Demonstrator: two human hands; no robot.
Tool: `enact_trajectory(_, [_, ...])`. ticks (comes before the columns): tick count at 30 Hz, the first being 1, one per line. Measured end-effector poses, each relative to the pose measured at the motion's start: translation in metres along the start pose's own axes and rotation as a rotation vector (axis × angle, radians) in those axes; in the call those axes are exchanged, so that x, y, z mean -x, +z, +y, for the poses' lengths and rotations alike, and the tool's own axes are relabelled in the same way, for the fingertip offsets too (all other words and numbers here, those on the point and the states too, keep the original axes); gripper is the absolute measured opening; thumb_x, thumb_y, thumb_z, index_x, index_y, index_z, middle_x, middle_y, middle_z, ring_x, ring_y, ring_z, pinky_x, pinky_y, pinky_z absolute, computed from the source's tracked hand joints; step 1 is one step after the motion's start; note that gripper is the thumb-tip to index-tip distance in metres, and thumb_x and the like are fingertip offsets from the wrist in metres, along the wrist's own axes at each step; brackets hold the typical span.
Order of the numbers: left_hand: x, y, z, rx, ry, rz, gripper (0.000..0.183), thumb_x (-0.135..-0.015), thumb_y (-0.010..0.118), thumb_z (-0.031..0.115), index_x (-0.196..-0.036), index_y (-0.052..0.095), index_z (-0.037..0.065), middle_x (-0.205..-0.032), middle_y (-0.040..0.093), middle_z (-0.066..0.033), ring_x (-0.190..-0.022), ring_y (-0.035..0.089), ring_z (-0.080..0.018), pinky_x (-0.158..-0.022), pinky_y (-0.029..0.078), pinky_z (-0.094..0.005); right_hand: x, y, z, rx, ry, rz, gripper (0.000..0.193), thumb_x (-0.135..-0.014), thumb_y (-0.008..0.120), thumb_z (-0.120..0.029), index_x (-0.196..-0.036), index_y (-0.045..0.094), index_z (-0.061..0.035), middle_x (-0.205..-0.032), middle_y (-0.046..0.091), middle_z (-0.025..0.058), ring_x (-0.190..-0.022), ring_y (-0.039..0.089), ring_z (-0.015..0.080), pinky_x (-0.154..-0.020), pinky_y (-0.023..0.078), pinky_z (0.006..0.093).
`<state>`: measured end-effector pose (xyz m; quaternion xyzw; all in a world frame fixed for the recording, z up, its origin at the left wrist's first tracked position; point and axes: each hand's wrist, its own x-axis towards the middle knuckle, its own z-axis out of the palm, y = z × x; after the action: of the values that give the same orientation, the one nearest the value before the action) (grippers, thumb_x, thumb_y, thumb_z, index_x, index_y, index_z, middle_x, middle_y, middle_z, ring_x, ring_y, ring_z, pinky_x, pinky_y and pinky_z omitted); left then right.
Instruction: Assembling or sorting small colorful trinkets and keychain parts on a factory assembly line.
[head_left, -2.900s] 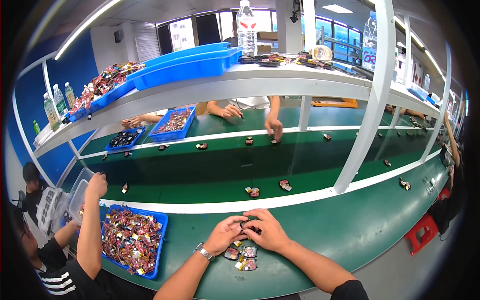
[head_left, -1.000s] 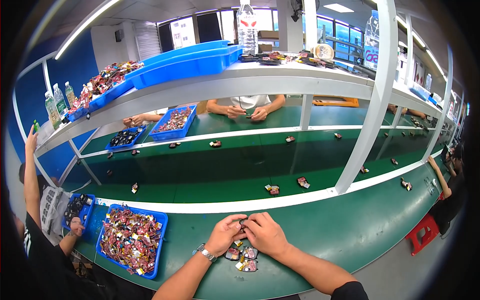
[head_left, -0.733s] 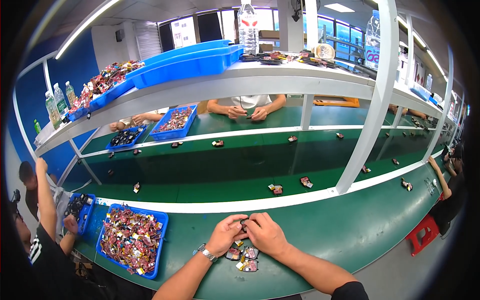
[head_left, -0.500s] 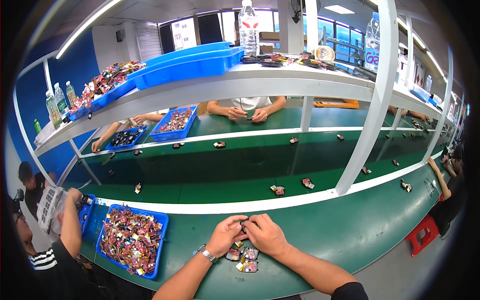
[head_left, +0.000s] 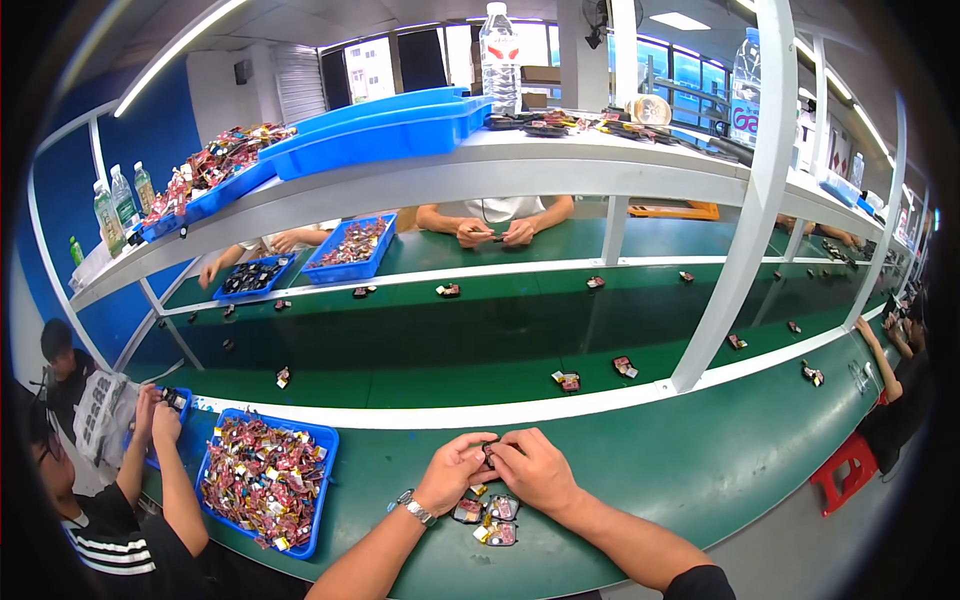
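The left hand [head_left: 455,475], in the lower middle of the frame, pinches a small dark part [head_left: 490,457], and the right hand [head_left: 535,470] has its fingertips curled onto it too. The fingers cover most of the part, so I can't tell just how each one grips it. A bit lower in the frame, a few loose parts [head_left: 502,534] lie on the green table [head_left: 640,480], red and black with white and yellow bits. A blue tray [head_left: 326,490] in the lower left is heaped with lots of little red ones.

The dark part is tiny, so it could slip away if the fingers squeeze too hard. It might crack if it gets bent. The right arm [head_left: 625,535] is near the loose parts, so a bump could scatter them.

At the top middle, a clear bottle [head_left: 500,75] has a label with red shapes. At the upper right, another bottle [head_left: 745,85] has big pinkish-purple letters. At the left, a white bag [head_left: 98,415] has rows of dark marks, too small to read
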<state>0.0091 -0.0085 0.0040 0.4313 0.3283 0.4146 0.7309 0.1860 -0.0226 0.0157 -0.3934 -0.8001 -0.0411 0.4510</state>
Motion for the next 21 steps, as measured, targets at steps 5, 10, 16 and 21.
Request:
enact_trajectory(5, [0.0013,0.0014,0.0017,-0.012,-0.006,-0.007,0.032,-0.100,0.041,0.001,-0.131,0.046,-0.003,-0.120,0.061,-0.0150,-0.111,0.062,-0.0220,-0.098,0.053,-0.0359,-0.0028,-0.0021,-0.0008,0.024,-0.042,-0.011,0.017,-0.073,0.073,-0.006,-0.090,0.069,-0.0074,-0.092,0.061,0.0041,-0.082,0.060,0.0217,-0.068,0.053,0.0320])
enact_trajectory(10, [-0.0002,0.0023,0.0003,-0.010,-0.006,-0.013,0.032,-0.100,0.041,0.000,-0.131,0.046,-0.003,-0.119,0.061,-0.0148,-0.111,0.062,-0.0220,-0.098,0.053,-0.0363,-0.0019,-0.0008,-0.0002,0.042,-0.035,0.018,0.014,-0.073,0.073,-0.006,-0.086,0.068,-0.0075,-0.088,0.061,0.0035,-0.079,0.060,0.0208,-0.066,0.052,0.0327])
enact_trajectory(16, [-0.0024,-0.0004,-0.0034,-0.010,0.028,0.018,0.029,-0.099,0.044,0.001,-0.128,0.047,-0.003,-0.116,0.062,-0.0136,-0.104,0.064,-0.0222,-0.094,0.055,-0.0376,-0.0022,0.0008,-0.0011,0.092,-0.049,0.001,0.012,-0.073,0.072,-0.006,-0.084,0.067,-0.0071,-0.087,0.061,0.0040,-0.079,0.061,0.0206,-0.066,0.052,0.0325])
enact_trajectory(21, [-0.0020,0.0024,-0.0015,-0.016,0.034,0.026,0.030,-0.100,0.042,0.002,-0.130,0.046,-0.003,-0.113,0.062,-0.0118,-0.106,0.063,-0.0193,-0.097,0.054,-0.0366,-0.0049,0.0021,0.0033,0.064,-0.069,0.035,0.011,-0.073,0.071,-0.005,-0.083,0.066,-0.0061,-0.092,0.061,0.0056,-0.081,0.061,0.0216,-0.067,0.053,0.0327])
